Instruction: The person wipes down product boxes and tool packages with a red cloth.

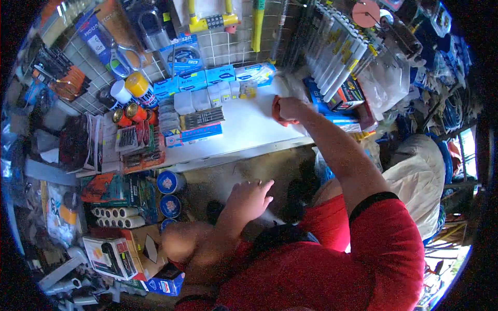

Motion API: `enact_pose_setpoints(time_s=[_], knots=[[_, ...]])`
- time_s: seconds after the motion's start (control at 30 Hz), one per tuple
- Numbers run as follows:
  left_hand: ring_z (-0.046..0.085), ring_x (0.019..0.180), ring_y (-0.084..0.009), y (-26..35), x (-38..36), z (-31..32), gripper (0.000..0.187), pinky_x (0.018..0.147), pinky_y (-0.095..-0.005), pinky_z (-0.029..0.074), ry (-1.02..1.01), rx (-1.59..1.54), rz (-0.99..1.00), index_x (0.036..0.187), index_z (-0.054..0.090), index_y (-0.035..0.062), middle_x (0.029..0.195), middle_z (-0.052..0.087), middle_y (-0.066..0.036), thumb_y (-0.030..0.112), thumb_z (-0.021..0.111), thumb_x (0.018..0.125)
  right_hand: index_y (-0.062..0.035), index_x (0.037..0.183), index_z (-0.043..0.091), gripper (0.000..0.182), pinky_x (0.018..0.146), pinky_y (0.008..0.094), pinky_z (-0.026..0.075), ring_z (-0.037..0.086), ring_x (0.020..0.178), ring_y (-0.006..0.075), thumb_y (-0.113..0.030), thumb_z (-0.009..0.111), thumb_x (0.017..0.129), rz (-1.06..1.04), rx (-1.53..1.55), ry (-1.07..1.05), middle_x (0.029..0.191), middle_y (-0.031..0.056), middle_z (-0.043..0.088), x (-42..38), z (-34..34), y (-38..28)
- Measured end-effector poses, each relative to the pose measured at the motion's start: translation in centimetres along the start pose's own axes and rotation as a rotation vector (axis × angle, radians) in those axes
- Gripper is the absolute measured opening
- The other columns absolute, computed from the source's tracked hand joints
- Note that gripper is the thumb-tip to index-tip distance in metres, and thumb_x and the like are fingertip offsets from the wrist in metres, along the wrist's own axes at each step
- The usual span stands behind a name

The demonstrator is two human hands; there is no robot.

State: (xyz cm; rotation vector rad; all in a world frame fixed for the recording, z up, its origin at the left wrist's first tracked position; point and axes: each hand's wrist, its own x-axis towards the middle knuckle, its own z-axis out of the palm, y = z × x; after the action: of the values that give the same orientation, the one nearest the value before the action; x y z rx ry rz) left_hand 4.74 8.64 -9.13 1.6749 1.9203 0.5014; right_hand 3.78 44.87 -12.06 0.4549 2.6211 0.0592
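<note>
A white desk [249,116] stretches across in front of you. Behind it, lettering on one blue packet [181,58] ends in "man". Your empty left hand [249,201] hangs before the desk, fingers spread. Four blue boxes [220,75] line the desk's back edge; three blue-lidded tins [170,206] sit below its left end. Your right hand [291,110] grips one orange cloth [276,110] at its right end.

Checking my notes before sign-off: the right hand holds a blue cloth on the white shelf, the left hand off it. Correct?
The colour is wrong: the head view shows an orange cloth. The right hand does hold it on the white shelf, with the left hand off it.
</note>
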Motion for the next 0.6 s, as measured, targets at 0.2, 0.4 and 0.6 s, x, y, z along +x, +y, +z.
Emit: enact_pose_setpoints(time_s=[0.2,0.4,0.6], knots=[[0.064,0.103,-0.0417,0.8,0.8,0.3,0.05,0.09,-0.049,0.051,0.023,-0.087,0.12,0.135,0.053,0.0047,0.115,0.065,-0.023,0.028,0.064,0.092,-0.0033,0.094,0.072,0.027,0.082,0.0476,0.055,0.07,0.093,0.0365,-0.022,0.054,0.085,0.042,0.271,0.168,0.098,0.0194,0.072,-4.2,4.6,-5.5],[0.061,0.11,-0.0425,1.7,1.5,-1.2,0.051,0.096,-0.051,0.048,-0.035,-0.043,0.066,0.137,0.051,0.0057,0.12,0.064,-0.024,0.03,0.062,0.093,-0.0084,0.091,0.074,0.024,0.079,0.0428,0.057,0.073,0.088,0.0268,-0.025,0.059,0.082,0.085,0.524,-0.087,0.084,0.0131,0.074,-9.3,0.3,-10.7],[0.065,0.1,-0.0397,0.9,1.2,0.0,0.048,0.087,-0.0518,0.052,0.061,0.067,0.074,0.135,0.055,0.0116,0.112,0.066,-0.018,0.033,0.061,0.093,-0.0062,0.104,0.071,0.029,0.08,0.0403,0.056,0.067,0.107,0.0263,-0.024,0.064,0.082,0.423,0.497,0.399,0.114,0.0126,0.07,-2.5,2.8,-8.5]])
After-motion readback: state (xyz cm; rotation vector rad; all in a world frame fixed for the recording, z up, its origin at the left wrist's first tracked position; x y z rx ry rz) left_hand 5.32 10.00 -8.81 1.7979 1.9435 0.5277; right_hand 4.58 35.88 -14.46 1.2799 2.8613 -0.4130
